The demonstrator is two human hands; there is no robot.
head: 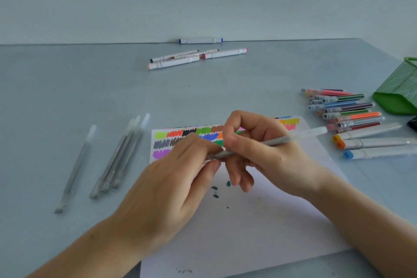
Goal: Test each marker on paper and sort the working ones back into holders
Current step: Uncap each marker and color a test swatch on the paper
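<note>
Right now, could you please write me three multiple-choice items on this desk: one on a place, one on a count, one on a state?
1. Where does the green mesh holder lie?
A. at the right edge of the table
B. on the paper
C. beside the far wall

2. How many white markers lie in the far cluster, leaving out the blue-capped marker at the wall?
A. one
B. four
C. seven

3. What is the silver pen doing?
A. lying loose on the table
B. standing in the holder
C. held by both hands over the paper

Answers: 1 A, it lies tipped at the right edge. 2 B, four lie together. 3 C, the left hand pinches its tip end and the right hand grips its barrel.
</note>
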